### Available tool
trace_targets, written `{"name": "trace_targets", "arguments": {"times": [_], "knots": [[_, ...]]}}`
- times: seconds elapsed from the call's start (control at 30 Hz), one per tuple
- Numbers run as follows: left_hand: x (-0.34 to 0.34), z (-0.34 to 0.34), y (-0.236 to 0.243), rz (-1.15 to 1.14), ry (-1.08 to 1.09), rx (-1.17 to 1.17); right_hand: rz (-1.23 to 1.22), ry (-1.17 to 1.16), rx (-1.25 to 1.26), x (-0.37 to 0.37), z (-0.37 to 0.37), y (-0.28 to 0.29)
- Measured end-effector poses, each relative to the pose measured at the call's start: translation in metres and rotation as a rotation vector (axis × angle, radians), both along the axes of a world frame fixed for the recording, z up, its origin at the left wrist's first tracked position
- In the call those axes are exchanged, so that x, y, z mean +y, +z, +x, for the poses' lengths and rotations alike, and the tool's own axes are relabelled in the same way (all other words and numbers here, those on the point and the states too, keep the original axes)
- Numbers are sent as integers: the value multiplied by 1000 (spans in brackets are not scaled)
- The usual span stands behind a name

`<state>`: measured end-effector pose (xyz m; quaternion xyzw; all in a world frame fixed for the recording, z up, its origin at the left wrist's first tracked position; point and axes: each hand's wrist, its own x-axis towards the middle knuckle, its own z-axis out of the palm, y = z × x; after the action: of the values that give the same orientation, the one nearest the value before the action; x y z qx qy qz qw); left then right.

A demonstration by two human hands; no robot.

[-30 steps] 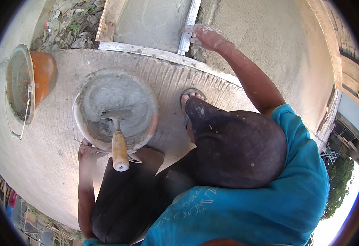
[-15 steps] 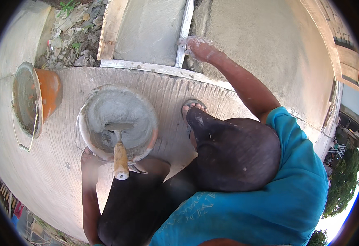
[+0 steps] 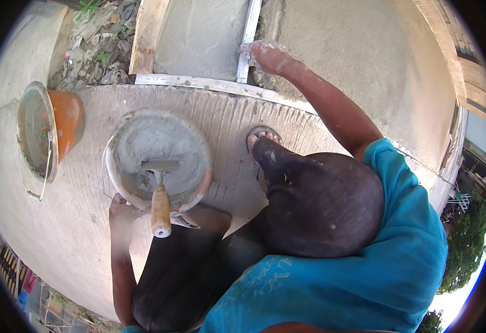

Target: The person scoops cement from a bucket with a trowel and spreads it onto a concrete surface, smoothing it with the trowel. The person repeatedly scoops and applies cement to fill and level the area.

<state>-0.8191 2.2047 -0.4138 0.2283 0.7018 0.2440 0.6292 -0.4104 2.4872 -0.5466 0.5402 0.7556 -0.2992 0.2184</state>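
Observation:
My right hand [image 3: 269, 57], coated in grey cement, reaches forward with its fingers closed round a narrow pale bar [image 3: 249, 34]. This bar lies between two areas of smoothed wet mortar, its near end by a crosswise pale strip [image 3: 198, 84]. At the left, my left hand [image 3: 122, 210] is closed at the near side of a round bucket [image 3: 206, 186], beside its thin wire handle; a blur hides part of the grip. Grey mortar [image 3: 162, 139] fills much of the bucket. A trowel [image 3: 161, 213] rests there, blade in the mortar and wooden handle over the near rim.
An orange bucket [image 3: 69, 119] with cement-caked insides lies tilted at the far left. Rubble and weeds [image 3: 98, 55] border a wooden board [image 3: 145, 39]. Wet mortar [image 3: 354, 61] spreads to the right, edged by boards. My sandalled foot [image 3: 263, 133] stands on the ridged concrete [image 3: 232, 114].
The whole scene sits slightly higher in the picture. Both hands keep their places against the bar and the bucket, and the trowel has not visibly moved in the mortar.

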Motion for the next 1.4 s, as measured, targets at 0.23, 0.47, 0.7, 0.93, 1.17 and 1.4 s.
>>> {"name": "trace_targets", "arguments": {"times": [0.23,0.47,0.7,0.93,1.17,1.4], "knots": [[-4,-8,-8,23,56,-93,75,1,113,-1,5,-8],[-6,-10,-9,25,41,-89,90,29,112,-1,-5,5],[1,-5,-3,-37,-5,62,90,-8,152,-3,1,-4],[3,-3,-3,-28,59,-19,84,-67,189,-6,2,6],[-4,-11,-9,-7,92,-54,73,-14,162,-2,3,-2],[-2,-6,-9,-1,150,-81,83,-15,160,-6,8,26]]}}
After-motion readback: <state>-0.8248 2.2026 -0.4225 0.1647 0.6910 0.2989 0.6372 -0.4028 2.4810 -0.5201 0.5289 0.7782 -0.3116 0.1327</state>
